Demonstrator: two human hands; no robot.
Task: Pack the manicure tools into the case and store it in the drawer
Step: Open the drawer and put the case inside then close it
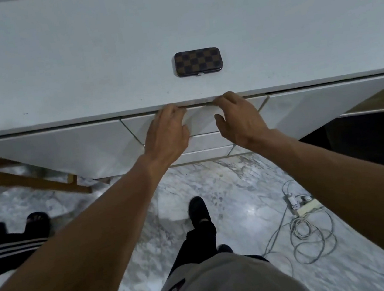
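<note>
A brown checkered manicure case (197,61) lies closed on the white tabletop (101,59), near the front edge, its clasp facing me. Below it is the top middle drawer (201,119), closed. My left hand (167,131) and my right hand (237,118) both rest on that drawer front, fingertips hooked over its top edge under the tabletop lip. The fingertips are partly hidden in the gap. No loose tools are in view.
More white drawer fronts (207,140) sit under the top one, with panels to the left (52,149) and right (326,100). A gold table leg (32,181) angles at left. On the marble floor lie a power strip with coiled cables (305,216) and another person's foot (37,221).
</note>
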